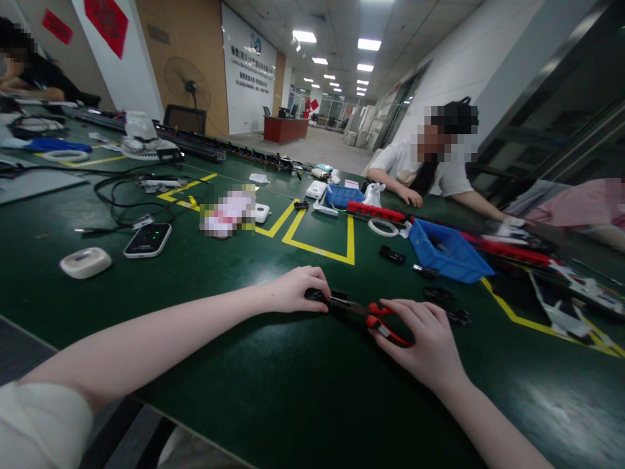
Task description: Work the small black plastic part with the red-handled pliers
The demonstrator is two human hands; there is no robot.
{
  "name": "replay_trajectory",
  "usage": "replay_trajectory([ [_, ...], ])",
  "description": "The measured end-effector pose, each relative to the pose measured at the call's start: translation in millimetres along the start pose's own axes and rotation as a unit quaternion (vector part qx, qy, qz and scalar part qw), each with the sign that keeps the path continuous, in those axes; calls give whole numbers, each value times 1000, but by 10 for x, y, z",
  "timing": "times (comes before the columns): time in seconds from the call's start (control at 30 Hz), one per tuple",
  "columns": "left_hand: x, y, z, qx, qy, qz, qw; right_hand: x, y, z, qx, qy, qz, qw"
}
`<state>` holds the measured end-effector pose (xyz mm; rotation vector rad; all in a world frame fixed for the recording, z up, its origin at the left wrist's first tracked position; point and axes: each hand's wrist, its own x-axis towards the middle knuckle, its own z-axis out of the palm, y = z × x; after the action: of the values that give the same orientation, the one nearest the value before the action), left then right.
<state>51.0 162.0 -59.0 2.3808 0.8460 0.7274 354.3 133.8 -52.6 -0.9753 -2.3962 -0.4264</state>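
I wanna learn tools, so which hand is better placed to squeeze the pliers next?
Probably the right hand: it holds the pliers by their red handles. The left hand is away from the handles, holding a dark piece near the pliers' tip.

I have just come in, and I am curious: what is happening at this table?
A person is working with both bare hands over the green table. The right hand holds red-handled pliers, and the left hand pinches a small dark part close to their tips. Whether the pliers grip it is too small to tell. A blue bin stands beyond the right hand, and another person in a white top sits across the table.
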Motion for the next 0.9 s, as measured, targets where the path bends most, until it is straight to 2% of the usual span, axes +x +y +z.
replay_trajectory([
  [0.47, 4, -19, -13, 4, -6, 23, 1000, 7, -6, -13, -30, 5, -23, 999],
  [0.9, -6, 4, -7, 24, -2, 26, 999, -13, 27, 23, 43, -34, 29, 998],
])
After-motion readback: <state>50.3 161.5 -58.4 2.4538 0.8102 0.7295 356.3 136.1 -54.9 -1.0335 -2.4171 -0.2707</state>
